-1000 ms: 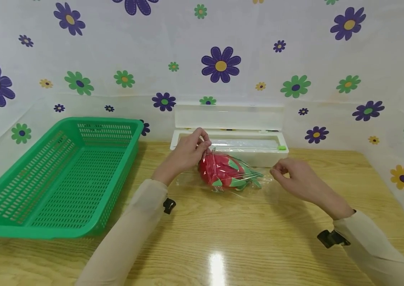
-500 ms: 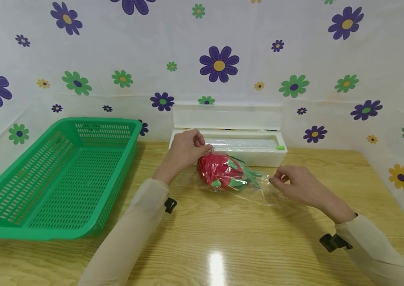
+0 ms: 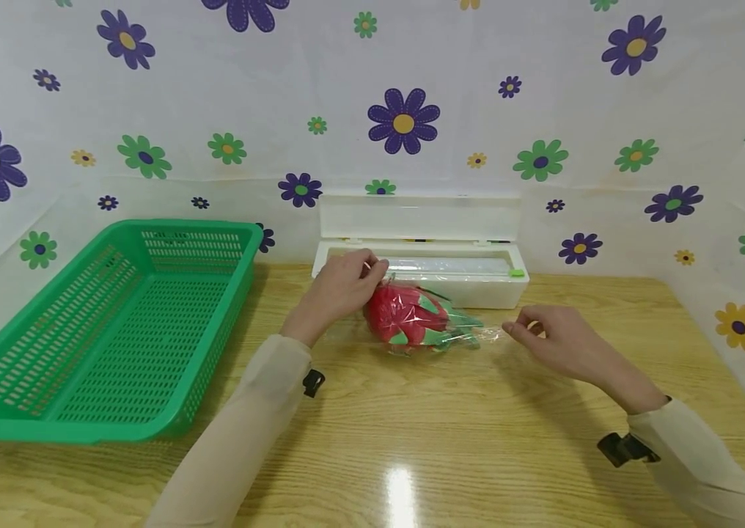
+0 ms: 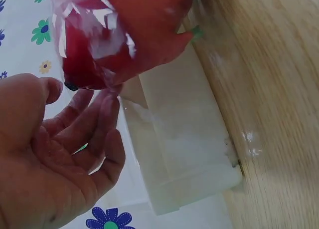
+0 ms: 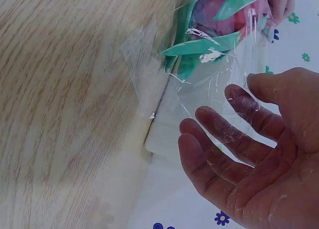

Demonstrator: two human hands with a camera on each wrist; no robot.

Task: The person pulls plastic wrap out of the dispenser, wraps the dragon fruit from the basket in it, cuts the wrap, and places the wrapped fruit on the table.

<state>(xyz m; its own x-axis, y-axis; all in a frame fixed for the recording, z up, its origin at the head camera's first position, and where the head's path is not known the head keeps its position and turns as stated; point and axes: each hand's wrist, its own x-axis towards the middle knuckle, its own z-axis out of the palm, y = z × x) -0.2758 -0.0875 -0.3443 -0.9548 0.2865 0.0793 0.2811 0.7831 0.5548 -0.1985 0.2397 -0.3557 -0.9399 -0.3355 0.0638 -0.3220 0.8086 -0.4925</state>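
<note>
Ideally, the clear film (image 3: 490, 334) would be drawn taut and smooth past the dragon fruit's (image 3: 408, 315) leafy end, with even tension, since slack plastic would probably wrinkle or cling to itself. The wrapped fruit lies near the white box (image 3: 487, 293), at its six o'clock. At the fruit's three o'clock, the right hand (image 3: 564, 339) pinches gathered film; around ten, the left hand's (image 3: 339, 290) bent fingers touch film, but whether they pinch it I cannot tell.
</note>
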